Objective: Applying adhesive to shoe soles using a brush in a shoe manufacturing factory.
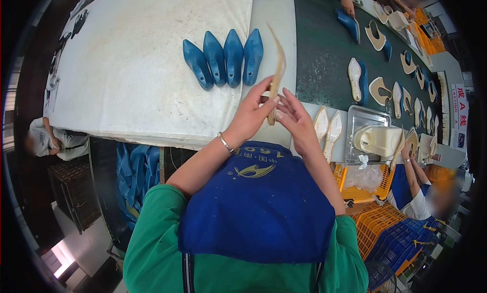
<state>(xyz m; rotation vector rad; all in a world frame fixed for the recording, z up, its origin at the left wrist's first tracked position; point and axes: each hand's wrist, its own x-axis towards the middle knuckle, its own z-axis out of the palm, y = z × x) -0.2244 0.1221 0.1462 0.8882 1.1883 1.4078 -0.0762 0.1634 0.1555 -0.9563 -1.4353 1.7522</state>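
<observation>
A thin beige insole (278,64), seen almost edge-on, stands upright before me with its long curved end pointing away. My left hand (246,115) grips its lower part between fingers and thumb. Close beside its right face is my right hand (300,124), fingers loosely bent and apart; whether the fingertips touch the insole I cannot tell. Several blue shoe lasts (233,59) lie in a row on the white-covered table beyond my left hand. Two pale insoles (333,133) lie side by side to the right of my right hand.
A green conveyor belt (324,54) on the right carries lasts, insoles and cut beige pieces. A metal tray (355,121) with a cream container (378,141) stands near yellow crates (373,227). Blue lasts (137,171) fill a bin under the table. Co-workers' hands (406,151) work at right.
</observation>
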